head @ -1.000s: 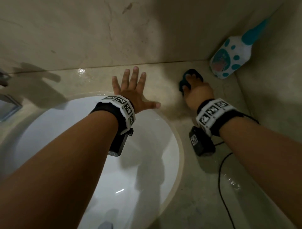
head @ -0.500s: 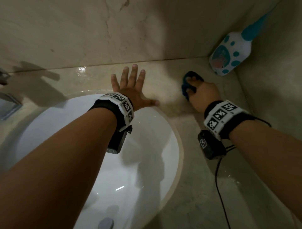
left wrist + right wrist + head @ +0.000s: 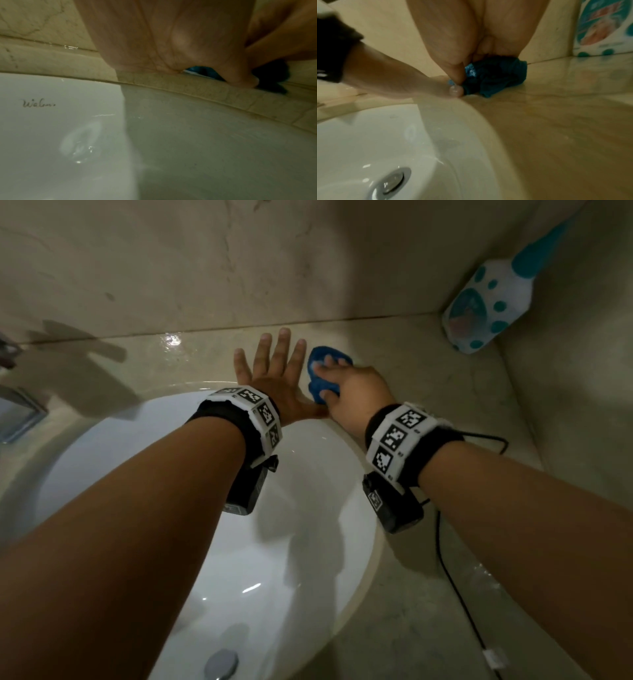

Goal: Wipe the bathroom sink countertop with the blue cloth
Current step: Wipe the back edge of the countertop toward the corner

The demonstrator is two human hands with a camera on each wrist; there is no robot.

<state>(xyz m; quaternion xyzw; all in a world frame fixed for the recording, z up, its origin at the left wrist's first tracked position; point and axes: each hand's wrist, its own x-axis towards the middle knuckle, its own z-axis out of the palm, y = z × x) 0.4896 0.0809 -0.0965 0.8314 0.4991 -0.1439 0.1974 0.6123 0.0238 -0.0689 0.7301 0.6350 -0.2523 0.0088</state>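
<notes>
Blue cloth (image 3: 323, 374) bunched under right hand (image 3: 356, 392), fingers curled round it, pressed on table (image 3: 428, 378) just past basin (image 3: 291, 542) rim. Left hand (image 3: 274, 378) flat, fingers spread, thumb touching cloth. Spotted bottle (image 3: 486, 306) in corner, well right of hands.

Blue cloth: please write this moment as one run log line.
right hand grips blue cloth on countertop | left hand flat beside it | bottle in corner
</notes>
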